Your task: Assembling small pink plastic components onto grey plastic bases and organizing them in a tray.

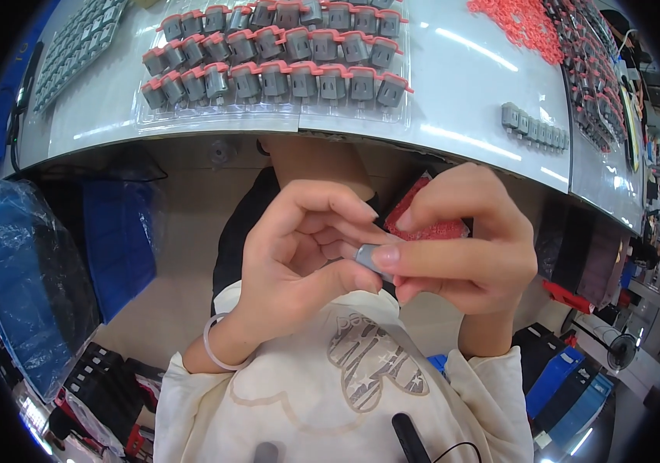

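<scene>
Above my lap, both hands meet on a small grey metal motor (pixel 370 261), the same kind as the motors on the table. My left hand (pixel 287 266), with a pale band at its wrist, curls round one end between thumb and fingers. From the other side my right hand (pixel 473 251) pinches it, thumb laid along the casing. A bit of pink-red shows below the right fingertips; I cannot make out whether it is a cap on the motor. Much of the motor is covered by fingers.
On the white table (pixel 461 85), a clear tray holds rows of motors with red caps (pixel 276 81). Bare grey motors (pixel 534 127) stand at right, near a pile of small red parts (pixel 519 27). A grey-green tray (pixel 79 46) lies far left; blue bins (pixel 118 247) stand below.
</scene>
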`<act>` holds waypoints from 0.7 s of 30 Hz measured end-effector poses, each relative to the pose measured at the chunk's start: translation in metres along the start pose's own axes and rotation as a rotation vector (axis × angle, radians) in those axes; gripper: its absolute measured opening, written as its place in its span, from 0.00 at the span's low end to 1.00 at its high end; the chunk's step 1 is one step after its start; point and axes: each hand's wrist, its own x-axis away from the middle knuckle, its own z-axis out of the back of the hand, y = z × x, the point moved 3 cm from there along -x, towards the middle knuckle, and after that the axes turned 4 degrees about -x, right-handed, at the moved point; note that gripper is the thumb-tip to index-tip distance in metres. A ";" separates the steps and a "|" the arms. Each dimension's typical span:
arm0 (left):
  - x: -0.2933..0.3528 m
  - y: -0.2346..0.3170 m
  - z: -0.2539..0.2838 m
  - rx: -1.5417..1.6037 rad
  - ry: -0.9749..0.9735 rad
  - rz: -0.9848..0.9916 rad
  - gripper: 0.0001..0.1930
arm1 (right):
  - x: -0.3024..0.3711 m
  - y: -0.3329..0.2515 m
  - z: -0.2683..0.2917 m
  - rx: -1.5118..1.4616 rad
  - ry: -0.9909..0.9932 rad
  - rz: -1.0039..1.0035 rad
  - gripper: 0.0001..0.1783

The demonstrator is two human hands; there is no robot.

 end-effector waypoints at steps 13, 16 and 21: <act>0.003 -0.007 0.006 0.156 -0.023 0.041 0.13 | 0.018 0.004 -0.004 -0.018 0.144 0.036 0.18; 0.002 -0.002 0.003 0.028 0.055 -0.003 0.13 | 0.025 0.000 -0.005 -0.061 0.209 -0.134 0.20; 0.003 0.000 0.001 -0.142 0.100 -0.061 0.14 | 0.024 -0.004 -0.006 -0.365 0.367 -0.296 0.13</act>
